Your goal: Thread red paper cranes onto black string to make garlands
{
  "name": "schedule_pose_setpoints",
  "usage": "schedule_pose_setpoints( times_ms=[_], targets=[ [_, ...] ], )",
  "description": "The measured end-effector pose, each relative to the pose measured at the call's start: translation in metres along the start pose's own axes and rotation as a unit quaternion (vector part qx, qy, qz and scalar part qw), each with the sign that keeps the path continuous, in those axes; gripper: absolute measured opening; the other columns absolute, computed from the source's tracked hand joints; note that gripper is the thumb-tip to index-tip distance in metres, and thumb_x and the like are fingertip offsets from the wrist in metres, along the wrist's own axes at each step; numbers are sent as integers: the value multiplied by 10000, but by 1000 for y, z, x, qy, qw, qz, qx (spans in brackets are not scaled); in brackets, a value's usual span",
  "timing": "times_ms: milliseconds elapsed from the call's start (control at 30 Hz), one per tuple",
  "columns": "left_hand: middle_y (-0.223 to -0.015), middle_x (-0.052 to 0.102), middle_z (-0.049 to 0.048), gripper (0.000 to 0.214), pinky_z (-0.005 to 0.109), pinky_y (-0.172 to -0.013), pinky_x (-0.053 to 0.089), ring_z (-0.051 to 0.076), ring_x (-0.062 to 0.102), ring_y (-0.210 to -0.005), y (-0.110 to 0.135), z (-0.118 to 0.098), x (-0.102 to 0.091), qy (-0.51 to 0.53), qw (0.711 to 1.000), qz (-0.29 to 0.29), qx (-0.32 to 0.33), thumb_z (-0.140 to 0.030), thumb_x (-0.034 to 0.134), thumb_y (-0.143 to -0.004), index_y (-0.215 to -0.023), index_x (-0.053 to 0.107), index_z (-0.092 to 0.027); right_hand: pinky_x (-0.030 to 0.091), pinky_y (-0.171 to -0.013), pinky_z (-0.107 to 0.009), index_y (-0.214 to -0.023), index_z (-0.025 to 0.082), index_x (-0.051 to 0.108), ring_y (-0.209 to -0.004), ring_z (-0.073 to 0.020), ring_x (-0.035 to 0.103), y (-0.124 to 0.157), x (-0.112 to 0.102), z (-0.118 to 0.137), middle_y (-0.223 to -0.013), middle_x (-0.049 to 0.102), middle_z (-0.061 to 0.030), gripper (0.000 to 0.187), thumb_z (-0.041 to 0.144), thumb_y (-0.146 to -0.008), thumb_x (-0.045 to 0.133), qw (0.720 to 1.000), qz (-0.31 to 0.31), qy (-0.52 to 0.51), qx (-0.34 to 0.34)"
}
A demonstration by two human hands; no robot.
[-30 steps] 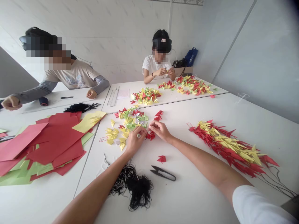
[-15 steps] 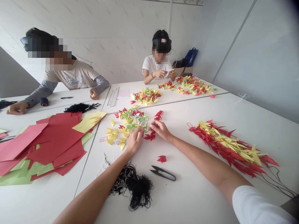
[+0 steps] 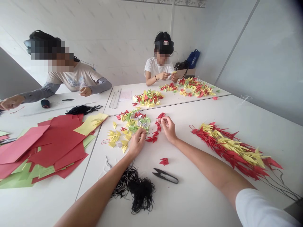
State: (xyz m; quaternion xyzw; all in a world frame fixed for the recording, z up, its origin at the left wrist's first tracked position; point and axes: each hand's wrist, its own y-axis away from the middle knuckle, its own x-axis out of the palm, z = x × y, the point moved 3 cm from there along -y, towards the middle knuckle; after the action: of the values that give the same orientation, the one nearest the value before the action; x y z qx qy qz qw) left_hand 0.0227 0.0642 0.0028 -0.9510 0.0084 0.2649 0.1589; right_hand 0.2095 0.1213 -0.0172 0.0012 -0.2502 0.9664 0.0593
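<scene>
My left hand [image 3: 137,141] is closed in a pinch beside the pile of folded paper cranes [image 3: 136,121], with a thin dark thread [image 3: 149,131] running out from its fingertips. My right hand [image 3: 169,128] pinches at a row of red paper cranes [image 3: 153,137] that curves between the hands; what lies between its fingertips is too small to make out. A single red crane [image 3: 163,161] lies nearer to me. Below it are black thread snips [image 3: 165,176] and a tangled bundle of black thread [image 3: 142,192].
At the right lie strung red and yellow cranes [image 3: 233,146]. Red, yellow and green paper sheets [image 3: 56,142] cover the left side. Two people sit across the table, one handling a small yellow piece. More crane piles [image 3: 148,98], rulers [image 3: 115,99] and a thread spool [image 3: 45,103] stand farther back.
My right hand has moved up and to the right, away from my left hand, uncovering more red cranes. My left hand stays nearly still. The person at left has stretched an arm outward.
</scene>
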Motion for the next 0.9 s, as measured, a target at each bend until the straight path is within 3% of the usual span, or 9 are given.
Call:
schedule_pose_setpoints(
  times_ms=[133,267,367,467,600,767,900],
  targets=[
    [-771,521,-6,192,276,-693,369,151,464,-691,1,0,0,-6,1000,0,9,-275,360,-974,-841,484,-214,508,-772,-313,-895,236,509,-756,-181,630,3,-1,7,-814,661,-22,236,439,-1000,455,997,-10,60,-44],
    [-767,525,-10,207,267,-682,371,146,468,-681,3,-2,1,-38,998,-2,42,-299,362,-1001,-849,476,-217,478,-734,-301,-949,228,528,-718,-174,591,15,10,15,-832,637,-29,260,406,-1034,359,981,92,127,-112],
    [-773,538,-15,206,259,-672,377,143,483,-676,4,-3,0,-55,996,-8,73,-311,371,-1014,-857,467,-221,470,-823,-340,-1015,210,585,-822,-203,595,21,20,19,-880,637,-47,250,439,-986,488,950,184,181,-177],
    [-779,538,-17,215,255,-666,387,140,498,-677,5,-3,0,-58,993,-9,102,-313,369,-1027,-850,453,-223,443,-885,-371,-988,208,637,-802,-198,584,22,27,19,-799,629,-20,266,465,-941,590,926,230,214,-209],
    [-793,537,-14,213,258,-662,403,146,512,-683,7,-1,2,-70,989,1,133,-315,352,-1041,-879,460,-230,431,-868,-350,-805,208,616,-727,-168,562,25,26,22,-719,619,-2,259,370,-987,529,930,212,209,-216],
    [-821,565,-5,232,269,-673,440,156,542,-703,10,-3,6,-123,976,41,176,-307,331,-1052,-900,490,-234,426,-792,-325,-749,217,547,-645,-157,502,46,9,40,-652,559,13,312,344,-1012,439,953,155,176,-191],
    [-1149,628,67,211,350,-880,493,211,594,-1017,12,-12,9,-194,944,69,258,-294,393,-1036,-1148,564,-243,419,-720,-301,-733,221,525,-646,-161,482,69,-16,55,-639,534,9,338,385,-1013,430,968,130,164,-142]
  ],
)
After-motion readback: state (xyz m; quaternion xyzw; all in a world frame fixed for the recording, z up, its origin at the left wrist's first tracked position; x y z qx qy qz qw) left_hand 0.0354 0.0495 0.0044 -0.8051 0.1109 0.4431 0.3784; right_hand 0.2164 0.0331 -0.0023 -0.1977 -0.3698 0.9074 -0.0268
